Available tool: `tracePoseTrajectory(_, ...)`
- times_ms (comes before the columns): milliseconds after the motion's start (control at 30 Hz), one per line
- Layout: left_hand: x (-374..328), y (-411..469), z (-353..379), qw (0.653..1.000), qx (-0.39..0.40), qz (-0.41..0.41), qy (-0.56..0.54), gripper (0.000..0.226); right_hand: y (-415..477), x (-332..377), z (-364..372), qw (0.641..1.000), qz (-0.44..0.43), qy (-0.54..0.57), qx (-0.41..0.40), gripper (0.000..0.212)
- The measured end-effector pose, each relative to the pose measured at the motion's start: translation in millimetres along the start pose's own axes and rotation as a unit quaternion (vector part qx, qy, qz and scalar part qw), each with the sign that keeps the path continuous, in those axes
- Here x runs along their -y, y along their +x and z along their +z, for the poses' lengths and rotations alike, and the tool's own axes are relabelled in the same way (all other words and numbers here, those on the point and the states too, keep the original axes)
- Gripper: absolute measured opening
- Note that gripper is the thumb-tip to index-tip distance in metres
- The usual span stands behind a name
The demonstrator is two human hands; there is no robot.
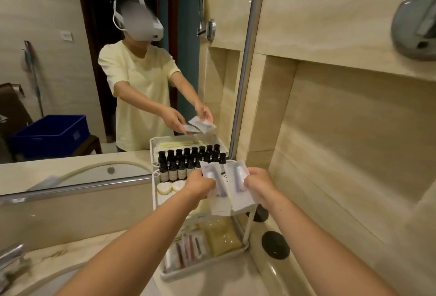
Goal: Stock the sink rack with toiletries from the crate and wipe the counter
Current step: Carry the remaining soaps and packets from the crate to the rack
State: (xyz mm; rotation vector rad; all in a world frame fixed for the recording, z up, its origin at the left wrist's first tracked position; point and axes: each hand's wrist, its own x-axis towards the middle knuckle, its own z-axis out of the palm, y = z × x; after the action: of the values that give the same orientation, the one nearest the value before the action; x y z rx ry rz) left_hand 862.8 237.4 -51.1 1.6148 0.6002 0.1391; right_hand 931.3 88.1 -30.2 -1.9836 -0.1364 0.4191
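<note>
A white two-tier sink rack (250,222) stands in the counter corner by the mirror. Its top tier holds several dark bottles (173,168) and round white soaps (164,188). The lower tier carries packets of small items (186,252) and a yellowish pack (220,236). Above the top tier, my left hand (199,183) grips one white sachet (215,197), and my right hand (258,183) grips another white sachet (238,182). The two sachets overlap between my hands. The blue crate (50,135) shows only as a reflection in the mirror.
The mirror (94,59) covers the wall on the left, with a beige tiled wall and recess on the right. A chrome tap (10,258) and the basin edge lie at bottom left. Two black round objects (274,245) sit on the counter beside the rack. A grey dispenser (415,19) hangs upper right.
</note>
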Motion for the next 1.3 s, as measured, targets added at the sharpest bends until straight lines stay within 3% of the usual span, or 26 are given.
tracePoseTrajectory(167,6,31,7,0.999,-0.026,-0.012,0.032,0.053,54,-8,11,0.999,0.020,-0.036,0.018,0.058)
tracePoseTrajectory(400,22,63,16,0.999,-0.031,-0.044,-0.007,0.068,84,-27,18,0.995,-0.018,-0.100,-0.012,0.053)
tracePoseTrajectory(500,21,65,27,0.998,-0.042,-0.037,0.000,0.073,81,-30,14,0.983,-0.061,-0.161,-0.068,0.045)
tracePoseTrajectory(633,21,68,37,0.998,-0.060,-0.011,0.000,0.068,79,-31,9,0.964,-0.124,-0.201,-0.120,0.032)
tracePoseTrajectory(833,17,71,48,0.996,-0.078,-0.029,-0.019,0.044,78,-36,6,0.976,-0.141,-0.146,-0.077,0.029)
tracePoseTrajectory(1133,22,74,54,0.982,-0.056,-0.005,0.180,0.039,74,-48,5,0.974,-0.143,-0.167,-0.048,0.034)
tracePoseTrajectory(1300,24,61,49,0.962,-0.052,0.006,0.268,0.045,70,-52,9,0.961,-0.126,-0.242,-0.038,0.033)
